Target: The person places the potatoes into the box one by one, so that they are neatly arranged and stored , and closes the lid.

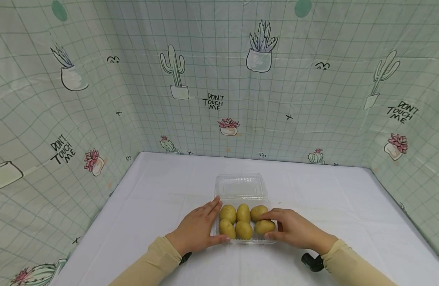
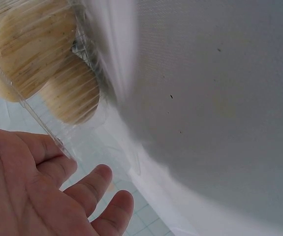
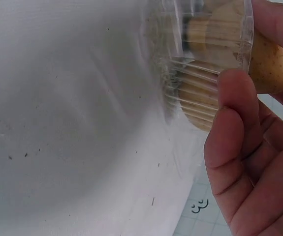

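A clear plastic clamshell box (image 1: 253,239) lies on the table with its lid (image 1: 241,186) raised at the back. Several potatoes sit inside in two rows, among them a front middle potato (image 1: 244,230). My left hand (image 1: 199,226) rests along the box's left side, fingers extended and thumb at the front rim. In the left wrist view, fingertips (image 2: 65,167) touch the clear wall. My right hand (image 1: 294,227) pinches the front right potato (image 1: 264,227) between thumb and index finger. In the right wrist view, its other fingers are bent against the outside of the wall.
A white cloth covers the table (image 1: 162,182). Behind and at the sides hangs a grid-patterned curtain (image 1: 198,71) with plant drawings. A black strap piece (image 1: 312,262) shows under the right wrist. Small dark specks dot the cloth.
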Demonstrator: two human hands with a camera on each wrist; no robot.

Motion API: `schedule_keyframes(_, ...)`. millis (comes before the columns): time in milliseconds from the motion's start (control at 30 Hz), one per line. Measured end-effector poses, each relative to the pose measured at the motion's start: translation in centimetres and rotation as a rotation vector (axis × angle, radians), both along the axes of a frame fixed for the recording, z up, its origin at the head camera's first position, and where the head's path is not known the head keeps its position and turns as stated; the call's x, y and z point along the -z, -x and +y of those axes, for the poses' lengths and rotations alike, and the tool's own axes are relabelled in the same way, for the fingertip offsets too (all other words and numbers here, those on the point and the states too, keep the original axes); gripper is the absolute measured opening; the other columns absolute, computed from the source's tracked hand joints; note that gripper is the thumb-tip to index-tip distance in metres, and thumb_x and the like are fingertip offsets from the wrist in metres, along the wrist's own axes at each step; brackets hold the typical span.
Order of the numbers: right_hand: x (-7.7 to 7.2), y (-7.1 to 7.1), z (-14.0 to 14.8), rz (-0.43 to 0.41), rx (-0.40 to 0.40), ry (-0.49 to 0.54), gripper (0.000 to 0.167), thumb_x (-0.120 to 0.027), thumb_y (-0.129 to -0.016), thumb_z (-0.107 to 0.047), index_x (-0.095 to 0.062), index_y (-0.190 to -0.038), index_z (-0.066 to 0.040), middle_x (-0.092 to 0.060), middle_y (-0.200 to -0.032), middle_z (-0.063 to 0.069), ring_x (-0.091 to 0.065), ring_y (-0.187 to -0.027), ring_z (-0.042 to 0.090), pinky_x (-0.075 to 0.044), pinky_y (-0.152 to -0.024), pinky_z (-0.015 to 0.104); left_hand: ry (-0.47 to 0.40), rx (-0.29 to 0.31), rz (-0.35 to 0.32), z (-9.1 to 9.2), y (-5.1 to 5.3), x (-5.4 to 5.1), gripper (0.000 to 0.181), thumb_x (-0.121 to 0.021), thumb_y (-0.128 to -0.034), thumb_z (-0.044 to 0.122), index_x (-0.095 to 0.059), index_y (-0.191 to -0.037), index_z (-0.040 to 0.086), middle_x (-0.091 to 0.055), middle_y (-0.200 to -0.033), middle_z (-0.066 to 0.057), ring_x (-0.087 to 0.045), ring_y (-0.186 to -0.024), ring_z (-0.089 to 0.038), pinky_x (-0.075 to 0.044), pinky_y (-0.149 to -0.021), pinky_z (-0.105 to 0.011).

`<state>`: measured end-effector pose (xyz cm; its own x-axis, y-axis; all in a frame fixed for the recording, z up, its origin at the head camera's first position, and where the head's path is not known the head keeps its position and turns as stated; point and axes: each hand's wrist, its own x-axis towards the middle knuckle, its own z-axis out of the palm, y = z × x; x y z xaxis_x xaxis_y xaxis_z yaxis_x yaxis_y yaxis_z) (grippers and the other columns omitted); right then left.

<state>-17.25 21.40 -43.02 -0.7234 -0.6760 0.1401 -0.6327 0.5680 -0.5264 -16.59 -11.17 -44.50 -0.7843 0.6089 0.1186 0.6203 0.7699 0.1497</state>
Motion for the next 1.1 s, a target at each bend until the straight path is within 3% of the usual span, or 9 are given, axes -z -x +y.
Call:
schedule_keyframes(433, 0.42, -0.06, -0.33, -0.020, 0.017, -0.016, 0.047, -0.072, -0.092, -0.042, -0.066, -0.127, -0.012, -0.063, -0.109, -0.011, -0.053, -0.070, 0.004, -0.047, -0.064, 0.023, 0.008, -0.003, -0.003, 0.06, -0.07, -0.03, 0.101, -0.044, -0.0899, 0.077, -0.033, -0.154, -0.001, -0.022, -0.163, -0.015, -0.036, -0.141, -0.032, -0.036, -0.111, -0.045)
schedule_keyframes(633, 0.52, -0.05, -0.34, -0.020, -0.007, 0.009, 0.036, -0.070, -0.095, -0.033, -0.067, -0.124, -0.012, -0.066, -0.113, -0.006, -0.051, -0.068, 0.002, -0.048, -0.061, 0.022, 0.007, -0.006, -0.011, 0.05, -0.08, -0.07, 0.101, -0.044, -0.0901, 0.076, -0.033, -0.154, 0.000, -0.022, -0.163, -0.014, -0.036, -0.142, -0.031, -0.035, -0.111, -0.045)
schedule_keyframes(1100, 0.11, -0.31, -0.39, 0.000, -0.017, -0.010, 0.033, -0.068, -0.097, -0.032, -0.067, -0.124, -0.013, -0.066, -0.118, -0.003, -0.053, -0.078, 0.003, -0.048, -0.069, 0.025, -0.001, 0.001, -0.001, 0.03, -0.10, -0.13, 0.101, -0.044, -0.0904, 0.076, -0.033, -0.154, -0.001, -0.023, -0.162, -0.015, -0.037, -0.141, -0.032, -0.036, -0.110, -0.045)
